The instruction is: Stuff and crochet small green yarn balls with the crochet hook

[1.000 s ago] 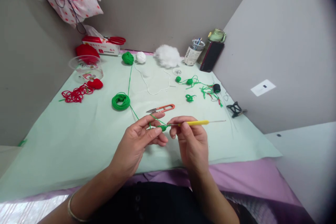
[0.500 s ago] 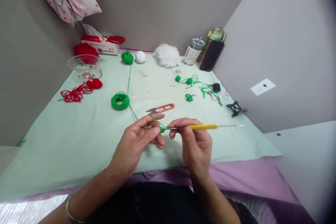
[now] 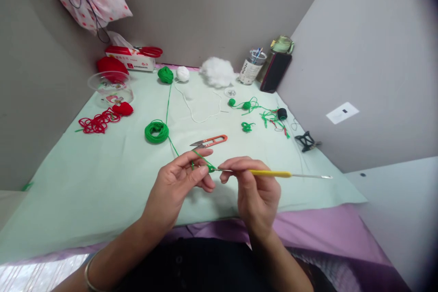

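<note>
Between thumb and fingers, my left hand [image 3: 181, 175] pinches a small green crochet piece [image 3: 211, 169]. Green yarn runs over its raised index finger and back to a coil of green yarn [image 3: 156, 132] on the table. My right hand [image 3: 255, 187] grips a crochet hook [image 3: 270, 173] with a yellow handle, its thin metal tip at the green piece. The hook's other metal end sticks out to the right. Just beyond my left fingertips lie orange-handled thread snips [image 3: 209, 142].
Red yarn [image 3: 97, 121] and a clear plastic tub [image 3: 111, 89] lie on the left. At the back are a green yarn ball [image 3: 165, 75], a white ball [image 3: 182, 74], white stuffing [image 3: 218, 72], a can [image 3: 252, 67] and a phone [image 3: 275, 73]. Small green pieces [image 3: 247, 127] lie on the right.
The crochet hook has shifted right and its free end has dipped, with my right hand turning slightly. The tip has drawn back towards the edge of the green piece. My left hand is nearly still.
</note>
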A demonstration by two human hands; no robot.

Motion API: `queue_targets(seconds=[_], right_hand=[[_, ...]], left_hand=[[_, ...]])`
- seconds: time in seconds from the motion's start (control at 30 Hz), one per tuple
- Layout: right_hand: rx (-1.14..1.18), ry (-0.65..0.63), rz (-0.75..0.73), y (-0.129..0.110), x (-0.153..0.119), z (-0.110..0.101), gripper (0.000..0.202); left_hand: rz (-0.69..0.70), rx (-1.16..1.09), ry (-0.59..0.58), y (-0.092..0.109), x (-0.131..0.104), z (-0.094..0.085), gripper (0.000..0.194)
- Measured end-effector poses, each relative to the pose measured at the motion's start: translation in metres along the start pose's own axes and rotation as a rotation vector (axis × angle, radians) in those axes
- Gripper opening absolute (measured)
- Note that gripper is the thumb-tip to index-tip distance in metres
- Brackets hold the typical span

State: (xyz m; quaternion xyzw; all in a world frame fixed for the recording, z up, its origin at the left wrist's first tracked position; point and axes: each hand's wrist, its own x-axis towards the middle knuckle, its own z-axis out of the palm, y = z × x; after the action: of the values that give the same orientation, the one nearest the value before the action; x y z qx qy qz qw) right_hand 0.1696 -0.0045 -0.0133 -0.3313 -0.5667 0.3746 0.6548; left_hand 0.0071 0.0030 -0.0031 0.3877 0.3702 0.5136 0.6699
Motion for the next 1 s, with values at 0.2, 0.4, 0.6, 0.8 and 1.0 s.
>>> queue_targets(seconds=[0.2, 0.4, 0.6, 0.8, 1.0], right_hand=[[-0.017, -0.006, 0.029, 0.0, 0.0, 0.001, 0.024], [-0.089, -0.024, -0.029, -0.004, 0.0, 0.001, 0.025], [-0.097, -0.019, -0.057, -0.003, 0.0, 0.0, 0.026], [-0.253, -0.093, -0.175, -0.005, 0.0, 0.0, 0.027], [-0.413, -0.077, -0.357, 0.009, -0.011, 0.005, 0.029]], left_hand=[[-0.021, -0.01, -0.003, 0.0, 0.001, 0.0, 0.023], [-0.009, 0.004, 0.019, -0.001, 0.001, 0.0, 0.023], [-0.009, 0.02, -0.004, 0.0, 0.0, -0.001, 0.022], [0.046, 0.123, 0.051, -0.003, -0.001, -0.001, 0.022], [0.062, 0.089, 0.105, -0.006, 0.003, 0.0, 0.027]])
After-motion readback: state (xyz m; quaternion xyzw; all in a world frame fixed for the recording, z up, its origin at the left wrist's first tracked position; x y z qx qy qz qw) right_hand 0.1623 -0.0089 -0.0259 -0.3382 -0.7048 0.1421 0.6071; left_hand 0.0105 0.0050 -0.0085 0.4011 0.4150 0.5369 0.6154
